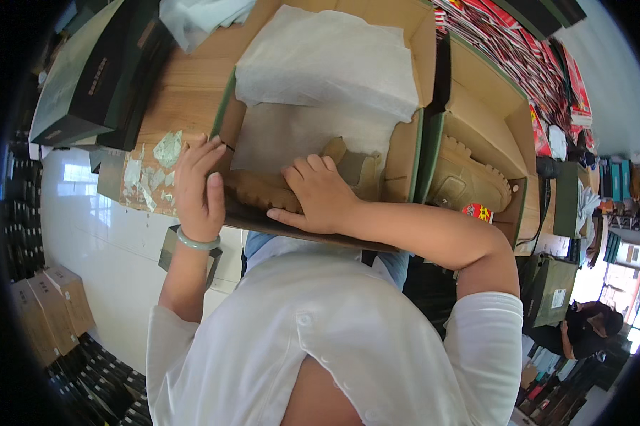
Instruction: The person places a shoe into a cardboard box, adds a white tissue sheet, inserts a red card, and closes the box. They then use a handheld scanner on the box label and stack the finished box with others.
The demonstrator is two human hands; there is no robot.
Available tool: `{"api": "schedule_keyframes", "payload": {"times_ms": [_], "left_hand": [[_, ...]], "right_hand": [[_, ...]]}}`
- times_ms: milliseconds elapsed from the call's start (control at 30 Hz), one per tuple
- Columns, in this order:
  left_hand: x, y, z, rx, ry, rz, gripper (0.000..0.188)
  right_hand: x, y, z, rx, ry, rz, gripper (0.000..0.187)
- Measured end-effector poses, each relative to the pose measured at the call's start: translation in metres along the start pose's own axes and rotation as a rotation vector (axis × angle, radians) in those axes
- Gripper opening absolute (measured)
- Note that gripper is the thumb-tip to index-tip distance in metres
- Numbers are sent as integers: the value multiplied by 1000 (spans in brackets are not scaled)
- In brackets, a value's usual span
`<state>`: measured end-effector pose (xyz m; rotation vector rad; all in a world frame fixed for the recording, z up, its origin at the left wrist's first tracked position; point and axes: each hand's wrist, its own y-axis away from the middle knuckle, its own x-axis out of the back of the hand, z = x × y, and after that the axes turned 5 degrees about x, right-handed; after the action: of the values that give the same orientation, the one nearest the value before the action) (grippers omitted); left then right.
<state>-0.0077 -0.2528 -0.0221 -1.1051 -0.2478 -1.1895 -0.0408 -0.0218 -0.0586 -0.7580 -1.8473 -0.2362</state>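
Observation:
An open cardboard shoe box point(420, 153) with a green edge stands in front of me, lined with white tissue paper point(327, 60). A tan-brown boot point(259, 190) with a lugged sole lies on its side along the near wall inside. My right hand point(318, 193) reaches over that wall and is closed over the boot, thumb on the near side; its palm hides part of the boot. At the box's left near corner, my left hand point(200, 188) is held upright with fingers stretched out and nothing in it. A pale green bangle point(198, 243) circles its wrist.
To the right, a second open box point(484, 92) holds another tan boot point(469, 174). A dark lidded box point(96, 71) stands on the wooden table point(192, 89) at left, near torn paper scraps point(167, 149). Red printed papers point(511, 53) pile up behind. A person point(593, 330) is at far right.

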Motion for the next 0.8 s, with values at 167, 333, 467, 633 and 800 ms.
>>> {"api": "schedule_keyframes", "payload": {"times_ms": [167, 333, 467, 633, 800], "left_hand": [[8, -4, 26, -10, -67, -399, 35], [-9, 18, 42, -63, -220, -549, 48], [-12, 21, 41, -48, -184, -496, 40], [-19, 21, 44, -45, -166, -401, 30], [-23, 19, 48, -70, -129, -297, 23]], "right_hand": [[-11, 6, -4, 92, -4, 170, 71], [25, 16, 7, -19, -170, 162, 54], [144, 74, 40, -574, -226, 247, 34], [185, 222, 105, -781, 553, -62, 98], [135, 250, 138, -786, 588, 46, 106]]}}
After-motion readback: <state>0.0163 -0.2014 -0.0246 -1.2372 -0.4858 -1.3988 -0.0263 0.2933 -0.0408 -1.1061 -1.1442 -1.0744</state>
